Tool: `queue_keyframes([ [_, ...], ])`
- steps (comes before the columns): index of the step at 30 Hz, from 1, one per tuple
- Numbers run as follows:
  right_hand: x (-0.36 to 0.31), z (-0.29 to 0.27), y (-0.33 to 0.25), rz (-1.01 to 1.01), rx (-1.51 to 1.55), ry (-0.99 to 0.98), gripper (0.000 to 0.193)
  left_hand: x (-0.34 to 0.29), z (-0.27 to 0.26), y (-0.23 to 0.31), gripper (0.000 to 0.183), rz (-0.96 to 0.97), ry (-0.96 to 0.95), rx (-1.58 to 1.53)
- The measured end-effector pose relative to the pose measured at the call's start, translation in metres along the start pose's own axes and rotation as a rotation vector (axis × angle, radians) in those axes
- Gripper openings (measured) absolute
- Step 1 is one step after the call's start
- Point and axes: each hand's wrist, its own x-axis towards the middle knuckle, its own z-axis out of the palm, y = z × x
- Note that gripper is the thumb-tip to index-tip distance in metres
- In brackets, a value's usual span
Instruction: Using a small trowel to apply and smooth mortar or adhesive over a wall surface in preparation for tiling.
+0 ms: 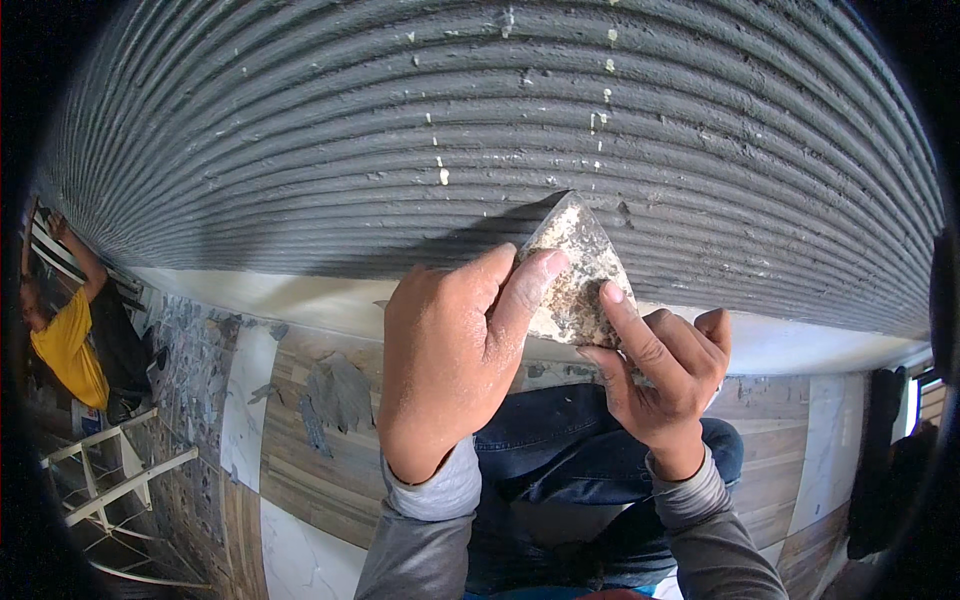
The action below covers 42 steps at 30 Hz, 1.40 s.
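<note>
Both my hands grip a flat triangular piece (580,262), its face crusted with cream, brown and dark specks and its pointed tip up. My left hand (447,345) has its thumb pressed on the left side of that face; its other fingers are mostly hidden. My right hand (668,385) pinches the lower right edge, with the index finger on the face and the thumb at the bottom edge. Behind the tip rises a grey ridged surface (520,120) with dried pale drips. Whether the tip touches it I cannot tell.
Flat grey scraps (340,393) lie on the wood-patterned floor (310,460) to the left. A pale metal frame (125,470) stands at the lower left. Beyond it, a person in a yellow shirt (72,350) has their arms raised. Dark cloth (878,460) hangs at the right.
</note>
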Motion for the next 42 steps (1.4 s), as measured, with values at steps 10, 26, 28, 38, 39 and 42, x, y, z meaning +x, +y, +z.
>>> queue_keyframes([
  [10,0.002,-0.003,0.001,0.009,0.004,-0.006,0.058,0.001,0.002,0.002,0.048,0.012,0.002,0.000],
  [26,0.000,0.002,0.004,0.011,-0.025,0.007,0.057,0.006,0.005,-0.004,0.048,0.052,0.026,0.044],
  [28,0.000,0.004,0.005,0.011,-0.034,0.011,0.057,0.006,0.006,-0.004,0.048,0.035,0.021,0.030],
  [38,-0.003,0.015,0.008,0.009,-0.085,0.067,0.061,0.008,0.009,-0.007,0.044,0.025,0.039,0.069],
  [39,-0.003,0.015,0.007,0.006,-0.083,0.067,0.061,0.008,0.008,-0.007,0.044,0.024,0.034,0.059],
  [42,-0.005,0.015,0.005,-0.001,-0.062,0.059,0.060,0.007,0.006,-0.010,0.043,0.009,0.001,-0.008],
])
